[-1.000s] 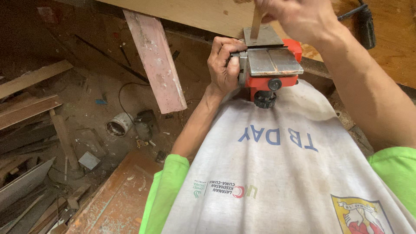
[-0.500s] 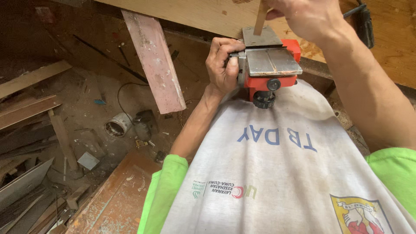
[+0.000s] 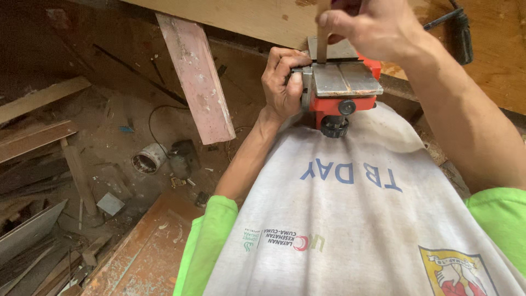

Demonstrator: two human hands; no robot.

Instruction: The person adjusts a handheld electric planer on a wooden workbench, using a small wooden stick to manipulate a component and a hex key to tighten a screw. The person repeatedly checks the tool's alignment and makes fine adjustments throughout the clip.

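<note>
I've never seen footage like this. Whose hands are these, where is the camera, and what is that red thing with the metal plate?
The camera sits on a person's head and looks down over their white shirt, so both hands are their own. The left hand grips the side of a red power tool, turned so its flat grey metal plate faces up. It looks like a small planer. The right hand holds a thin strip upright against that plate. Below lies a dusty workshop floor with a pink plank, a small can and wood scraps.

Right hand (image 3: 378,27) partly past top edge
</note>
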